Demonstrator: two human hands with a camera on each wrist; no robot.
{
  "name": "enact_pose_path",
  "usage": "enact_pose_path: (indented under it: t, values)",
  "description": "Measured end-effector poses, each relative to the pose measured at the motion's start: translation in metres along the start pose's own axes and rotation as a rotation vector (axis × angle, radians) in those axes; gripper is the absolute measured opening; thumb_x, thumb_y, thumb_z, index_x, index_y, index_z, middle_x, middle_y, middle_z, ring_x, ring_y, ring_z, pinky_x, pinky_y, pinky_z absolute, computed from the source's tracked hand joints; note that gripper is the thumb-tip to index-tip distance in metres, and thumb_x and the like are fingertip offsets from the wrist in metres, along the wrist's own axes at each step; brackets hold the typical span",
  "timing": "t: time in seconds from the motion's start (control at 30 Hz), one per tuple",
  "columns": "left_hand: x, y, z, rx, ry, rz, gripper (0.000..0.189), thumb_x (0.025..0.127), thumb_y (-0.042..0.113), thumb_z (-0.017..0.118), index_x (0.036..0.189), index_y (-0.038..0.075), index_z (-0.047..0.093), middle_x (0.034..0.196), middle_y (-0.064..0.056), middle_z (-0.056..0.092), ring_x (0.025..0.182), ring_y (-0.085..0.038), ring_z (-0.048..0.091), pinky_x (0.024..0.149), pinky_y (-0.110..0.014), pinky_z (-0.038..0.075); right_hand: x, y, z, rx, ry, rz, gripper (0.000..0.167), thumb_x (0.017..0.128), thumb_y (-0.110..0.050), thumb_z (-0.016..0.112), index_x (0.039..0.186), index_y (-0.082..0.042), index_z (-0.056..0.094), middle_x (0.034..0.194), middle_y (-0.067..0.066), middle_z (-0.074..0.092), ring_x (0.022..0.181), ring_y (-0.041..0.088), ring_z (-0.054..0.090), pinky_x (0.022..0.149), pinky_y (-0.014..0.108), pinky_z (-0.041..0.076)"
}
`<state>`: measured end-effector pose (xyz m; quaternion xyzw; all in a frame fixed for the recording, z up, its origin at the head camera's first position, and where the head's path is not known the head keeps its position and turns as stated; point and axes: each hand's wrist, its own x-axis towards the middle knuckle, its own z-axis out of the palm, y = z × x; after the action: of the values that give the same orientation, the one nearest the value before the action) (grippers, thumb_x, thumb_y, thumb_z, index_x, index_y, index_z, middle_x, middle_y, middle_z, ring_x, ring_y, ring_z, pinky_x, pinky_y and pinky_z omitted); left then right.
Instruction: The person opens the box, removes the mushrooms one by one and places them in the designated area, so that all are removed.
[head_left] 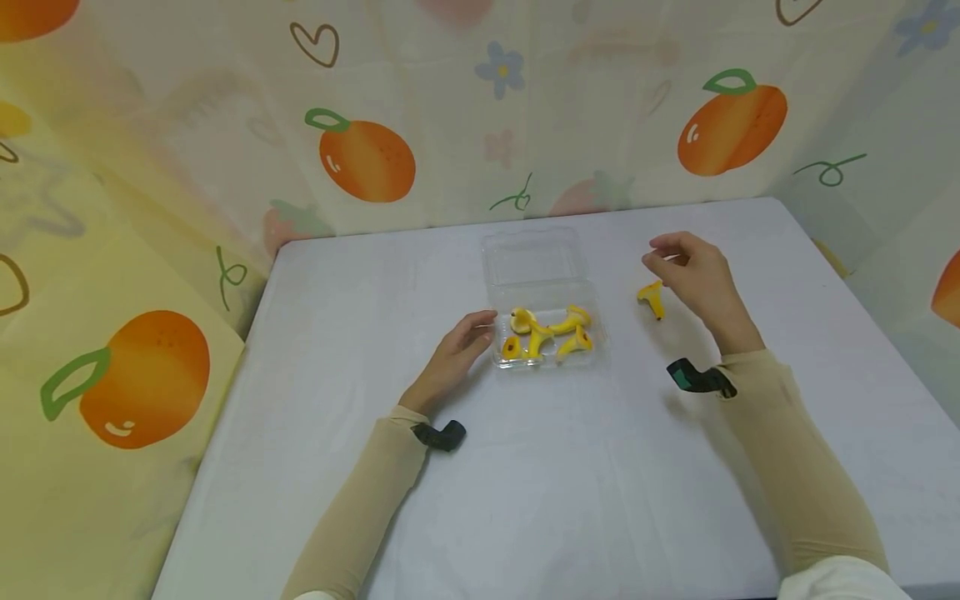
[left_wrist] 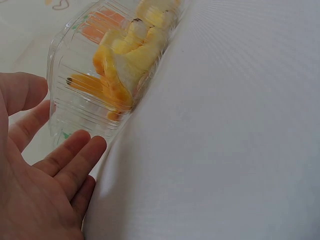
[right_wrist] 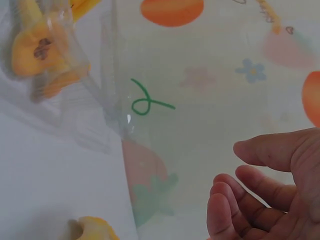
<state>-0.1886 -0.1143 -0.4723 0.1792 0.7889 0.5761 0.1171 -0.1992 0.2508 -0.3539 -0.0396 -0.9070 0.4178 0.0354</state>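
Observation:
A clear plastic clamshell box [head_left: 551, 364] stands on the white-covered table with its lid [head_left: 534, 257] folded back. Inside are several small yellow flared pieces [head_left: 538, 336], some with dark marks at their ends. My left hand [head_left: 452, 354] is at the box's left side, thumb and fingers spread apart, fingertips right at its wall. To the right of the box, one more yellow flared piece [head_left: 653, 298] lies on the tablecloth. Just above and beyond it hovers my right hand [head_left: 696, 277]; its fingers are loosely bent and the right wrist view shows nothing between them.
The white tablecloth [head_left: 570, 500] covers the whole tabletop. A fruit-printed curtain [head_left: 450, 125] hangs behind the table's back edge and along the sides. A black wrist mount [head_left: 441, 435] sits on the left sleeve, another black mount [head_left: 697, 377] on the right.

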Motion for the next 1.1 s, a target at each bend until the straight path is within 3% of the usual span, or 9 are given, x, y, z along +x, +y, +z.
enact_pose_path:
  t: [0.33,0.6,0.83,1.1]
  values:
    - [0.000,0.002,0.000,0.000,0.004,-0.001,0.043,0.106,0.016,0.051,0.148,0.010,0.045,0.155,-0.011,0.048,0.140,-0.032,0.050,0.123,-0.047,0.035,0.004,-0.017,0.003,0.032,-0.006,-0.047,0.045,0.099,-0.039,0.061,0.131,-0.007,0.061,0.116,0.013,0.064,0.078,0.005,0.058,0.065,0.012,0.048]
    - [0.000,0.001,0.000,0.004,0.007,0.009,0.042,0.106,0.016,0.051,0.148,0.010,0.046,0.154,-0.011,0.048,0.140,-0.032,0.050,0.123,-0.047,0.036,0.006,-0.029,0.005,0.054,-0.035,-0.029,0.052,0.099,-0.048,0.057,0.134,-0.010,0.060,0.120,0.010,0.065,0.090,0.023,0.060,0.072,0.019,0.050]
    - [0.001,0.002,0.000,-0.001,-0.003,-0.008,0.043,0.107,0.013,0.050,0.149,0.006,0.044,0.156,-0.015,0.045,0.142,-0.034,0.048,0.123,-0.048,0.034,0.007,-0.038,0.004,0.066,-0.059,-0.041,0.053,0.099,-0.049,0.057,0.135,-0.010,0.059,0.122,0.011,0.066,0.089,0.016,0.061,0.077,0.024,0.052]
    - [-0.002,0.013,0.000,-0.005,-0.009,-0.036,0.044,0.107,0.011,0.048,0.150,0.003,0.042,0.157,-0.018,0.043,0.143,-0.036,0.046,0.124,-0.048,0.032,0.009,-0.055,0.005,0.069,-0.100,-0.076,0.053,0.099,-0.049,0.058,0.135,-0.010,0.060,0.124,0.011,0.066,0.091,0.014,0.062,0.078,0.022,0.052]
